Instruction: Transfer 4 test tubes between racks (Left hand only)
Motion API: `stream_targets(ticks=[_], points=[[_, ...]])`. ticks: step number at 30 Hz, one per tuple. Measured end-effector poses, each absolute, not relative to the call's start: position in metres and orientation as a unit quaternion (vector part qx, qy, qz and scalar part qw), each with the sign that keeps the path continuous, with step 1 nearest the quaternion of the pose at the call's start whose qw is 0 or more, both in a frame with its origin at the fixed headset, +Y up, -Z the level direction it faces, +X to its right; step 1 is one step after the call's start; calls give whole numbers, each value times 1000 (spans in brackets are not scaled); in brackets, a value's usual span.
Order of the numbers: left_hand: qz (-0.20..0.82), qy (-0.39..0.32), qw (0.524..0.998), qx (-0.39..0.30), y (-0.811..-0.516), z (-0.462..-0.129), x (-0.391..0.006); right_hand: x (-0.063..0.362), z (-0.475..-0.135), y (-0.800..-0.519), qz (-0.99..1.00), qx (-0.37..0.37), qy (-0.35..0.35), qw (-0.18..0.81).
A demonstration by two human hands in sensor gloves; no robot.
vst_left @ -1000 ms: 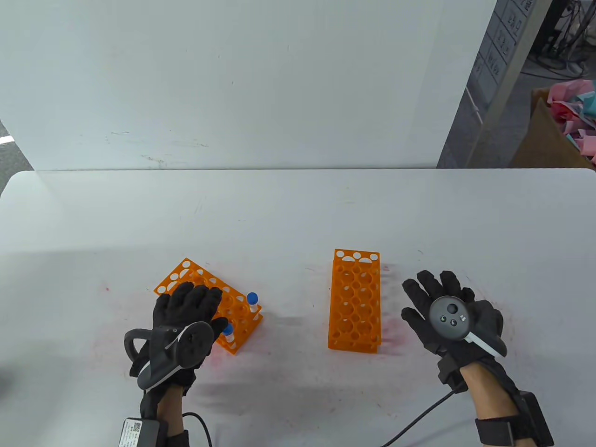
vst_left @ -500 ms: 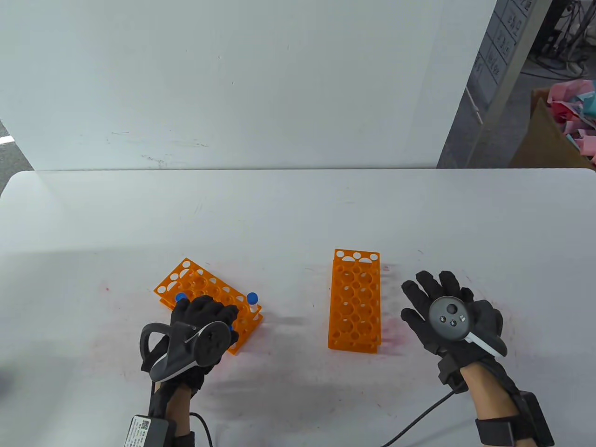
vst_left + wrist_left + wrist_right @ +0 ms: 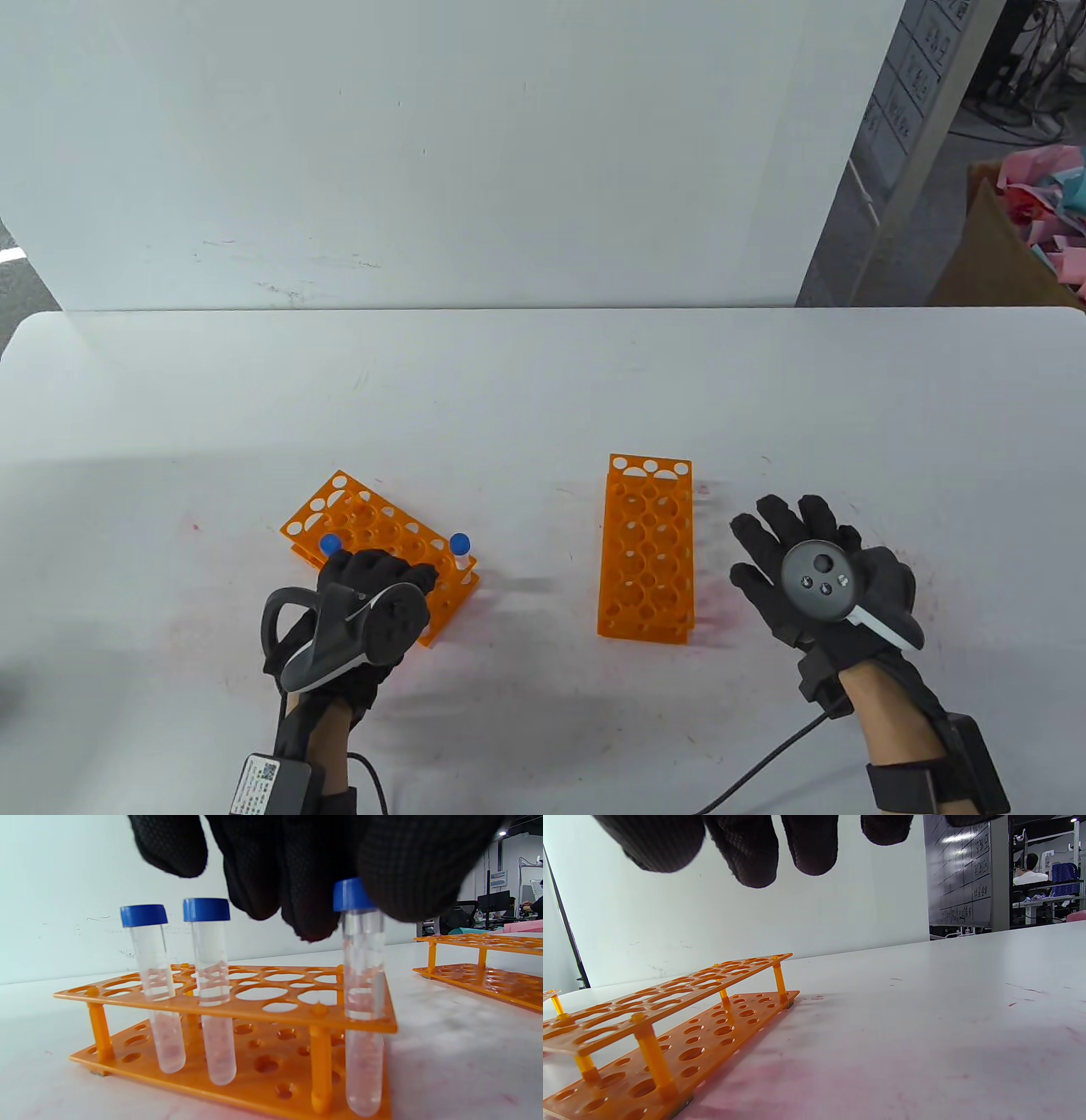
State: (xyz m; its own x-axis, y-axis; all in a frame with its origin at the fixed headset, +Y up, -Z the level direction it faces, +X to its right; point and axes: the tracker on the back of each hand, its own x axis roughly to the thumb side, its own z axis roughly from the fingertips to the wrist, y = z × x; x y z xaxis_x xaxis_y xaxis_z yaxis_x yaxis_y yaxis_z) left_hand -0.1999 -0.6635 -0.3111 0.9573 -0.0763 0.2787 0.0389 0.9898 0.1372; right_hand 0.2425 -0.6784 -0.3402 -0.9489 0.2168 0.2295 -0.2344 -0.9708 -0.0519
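Since 1 s ago the left hand [image 3: 373, 607] is being drawn back & lowered over the left rack [image 3: 377, 543], fingers [image 3: 407, 870] being closed on a tube cap [image 3: 350, 895], tube being still seated, so 1st pull is prob. beginning; right hand [image 3: 819, 577] being kept open on the surface [image 3: 543, 382].

Tubes [image 3: 211, 984] in left rack [image 3: 382, 543]
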Motion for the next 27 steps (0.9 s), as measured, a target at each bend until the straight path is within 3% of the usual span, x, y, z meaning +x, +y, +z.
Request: stream_targets(ticks=[27], points=[[25,-137,980,144,-638,-298,-206,244,-340,-678,986,111,-33,122]])
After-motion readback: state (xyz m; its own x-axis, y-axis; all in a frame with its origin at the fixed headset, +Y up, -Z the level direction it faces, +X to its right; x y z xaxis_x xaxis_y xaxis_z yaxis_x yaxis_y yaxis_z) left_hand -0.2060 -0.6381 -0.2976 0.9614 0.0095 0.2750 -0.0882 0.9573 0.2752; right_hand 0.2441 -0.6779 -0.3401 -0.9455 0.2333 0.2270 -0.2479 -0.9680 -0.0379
